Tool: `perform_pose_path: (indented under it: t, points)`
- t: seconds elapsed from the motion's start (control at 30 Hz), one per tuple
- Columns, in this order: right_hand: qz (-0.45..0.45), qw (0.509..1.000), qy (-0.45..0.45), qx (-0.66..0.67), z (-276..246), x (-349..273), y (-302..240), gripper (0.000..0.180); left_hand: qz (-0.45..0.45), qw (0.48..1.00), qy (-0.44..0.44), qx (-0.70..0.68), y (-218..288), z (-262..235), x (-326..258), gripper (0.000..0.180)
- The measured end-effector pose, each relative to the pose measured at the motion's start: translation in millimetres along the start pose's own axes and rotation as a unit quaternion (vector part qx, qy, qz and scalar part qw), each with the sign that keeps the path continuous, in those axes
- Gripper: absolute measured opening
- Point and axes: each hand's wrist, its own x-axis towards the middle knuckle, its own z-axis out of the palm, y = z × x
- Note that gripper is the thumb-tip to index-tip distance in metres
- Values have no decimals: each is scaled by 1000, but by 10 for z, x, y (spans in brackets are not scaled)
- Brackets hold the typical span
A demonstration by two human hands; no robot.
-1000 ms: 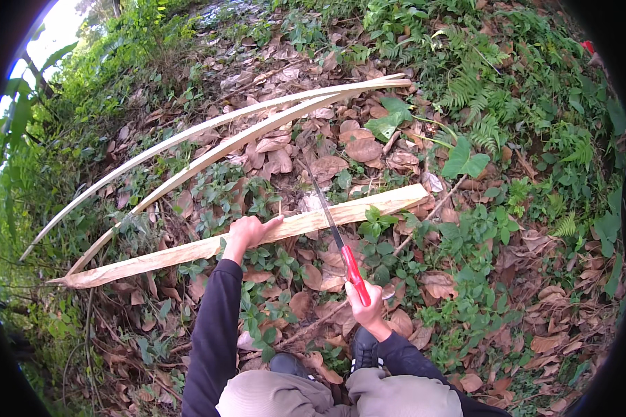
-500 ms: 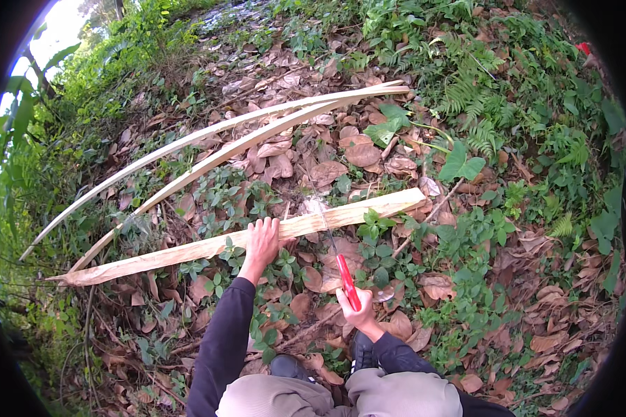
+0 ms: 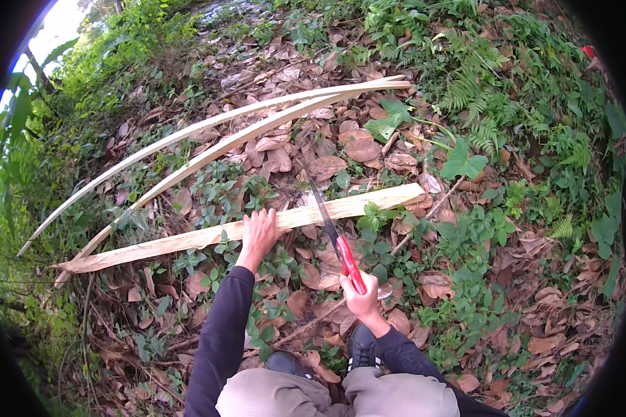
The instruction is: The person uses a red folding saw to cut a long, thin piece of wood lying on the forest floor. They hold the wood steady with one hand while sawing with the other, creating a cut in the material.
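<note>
A long pale wooden plank (image 3: 170,244) lies slantwise across the leaf litter in front of me, its wide end at the right and a narrow end at the left. My left hand (image 3: 259,233) is wrapped over its middle, fingers across the far edge. In my right hand (image 3: 362,295) is the red handle (image 3: 350,265) of a hand saw. Its dark, tapering blade (image 3: 320,201) crosses over the plank just right of my left hand, its flat side partly turned up. I cannot tell whether the teeth touch the wood.
Two long, thin wooden strips (image 3: 236,141) lie beyond the plank, meeting at their right ends. Dry brown leaves, low green plants (image 3: 462,161) and a thin stick (image 3: 435,208) surround the work. My shoes (image 3: 363,347) are close below my right hand. Something red lies at the far right.
The saw has turned so more of its blade's flat side shows, and my right hand has shifted slightly right and away from me. The plank's left end has moved slightly farther away.
</note>
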Motion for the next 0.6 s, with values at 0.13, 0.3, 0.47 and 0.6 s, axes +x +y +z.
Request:
perform_pose_path:
  t: [0.13, 0.3, 0.47, 0.6]
  points:
    - [-48, 998, -5, -34, 183, 15, -82, 21, 13, 999, -21, -24, -11, -39, -16, 64]
    - [48, 997, 34, 44, 86, -14, 48, 19, 14, 998, -36, -41, -22, -85, -2, 67]
    - [-50, 997, 19, -51, 31, -339, -194, 24, 8, 998, -38, -39, 25, -89, 44, 67]
    - [-37, 998, 3, -50, 95, -299, -200, 27, -1, 1000, -19, -13, 30, -43, -9, 68]
